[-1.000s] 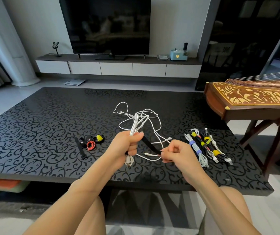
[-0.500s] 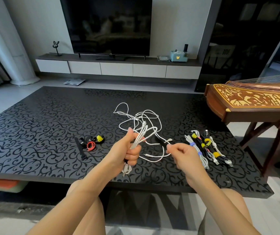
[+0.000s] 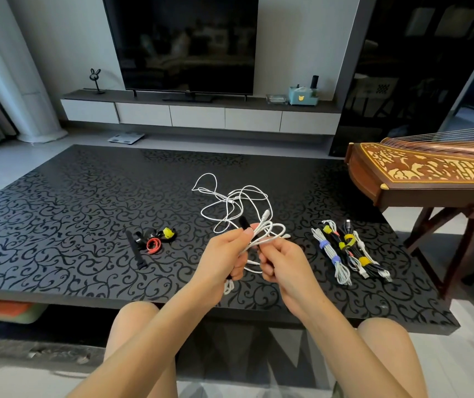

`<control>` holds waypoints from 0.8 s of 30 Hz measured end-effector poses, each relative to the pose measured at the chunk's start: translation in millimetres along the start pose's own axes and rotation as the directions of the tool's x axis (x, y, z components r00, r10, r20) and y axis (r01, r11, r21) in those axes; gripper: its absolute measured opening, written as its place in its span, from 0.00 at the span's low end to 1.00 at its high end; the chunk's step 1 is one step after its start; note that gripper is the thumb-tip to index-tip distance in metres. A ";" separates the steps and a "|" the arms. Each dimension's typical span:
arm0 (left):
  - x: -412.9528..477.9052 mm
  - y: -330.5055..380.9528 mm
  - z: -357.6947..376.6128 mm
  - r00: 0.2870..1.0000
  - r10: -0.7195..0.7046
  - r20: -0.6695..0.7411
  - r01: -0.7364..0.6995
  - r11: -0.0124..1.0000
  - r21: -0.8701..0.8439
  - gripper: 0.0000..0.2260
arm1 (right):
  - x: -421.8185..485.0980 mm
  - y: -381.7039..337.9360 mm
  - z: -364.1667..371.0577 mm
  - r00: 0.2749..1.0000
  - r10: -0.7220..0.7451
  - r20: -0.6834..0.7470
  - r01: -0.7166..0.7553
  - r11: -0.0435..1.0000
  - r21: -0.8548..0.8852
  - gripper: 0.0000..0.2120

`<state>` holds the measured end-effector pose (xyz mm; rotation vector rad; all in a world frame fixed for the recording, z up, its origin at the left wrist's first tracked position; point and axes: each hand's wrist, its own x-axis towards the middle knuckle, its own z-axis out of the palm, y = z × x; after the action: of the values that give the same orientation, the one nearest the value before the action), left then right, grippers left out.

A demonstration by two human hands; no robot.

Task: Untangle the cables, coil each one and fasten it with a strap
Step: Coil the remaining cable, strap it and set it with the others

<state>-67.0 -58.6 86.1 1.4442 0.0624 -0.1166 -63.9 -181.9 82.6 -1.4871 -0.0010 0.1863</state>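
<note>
Left hand (image 3: pixel 224 254) grips the folded white cable bundle (image 3: pixel 270 231) just above the worktop (image 3: pixel 58 225), right hand (image 3: pixel 284 262) pinches the black strap (image 3: pixel 244 224) against it; cable looks light, limp and springy, so I'd clamp mid-bundle and cinch there before the loops fan out.

bare table (image 3: pixel 58 225) far left and back; loose straps (image 3: pixel 151 242) left, tangled cable (image 3: pixel 235 202) centre, bundled cables (image 3: pixel 345 251) right block.
</note>
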 end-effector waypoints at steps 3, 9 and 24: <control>1.1 0.8 1.5 0.990 0.105 -0.096 -0.100 0.994 0.055 0.09 | -7.9 -2.1 -5.8 0.999 -0.033 0.000 0.032 0.998 0.057 0.07; 3.9 4.7 -5.4 0.962 0.244 -0.125 -0.195 0.929 0.314 0.09 | -28.0 -9.2 -32.6 0.972 -0.231 0.049 0.225 0.969 0.099 0.04; -1.4 6.0 16.9 0.899 0.437 -0.032 -0.382 0.817 0.432 0.16 | -14.5 -34.4 -35.7 0.919 -0.383 0.092 0.393 0.875 -0.284 0.08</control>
<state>-68.2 -74.6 94.3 1.8610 -0.1816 0.3437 -69.9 -221.6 115.2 -1.7507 -0.3687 -0.1232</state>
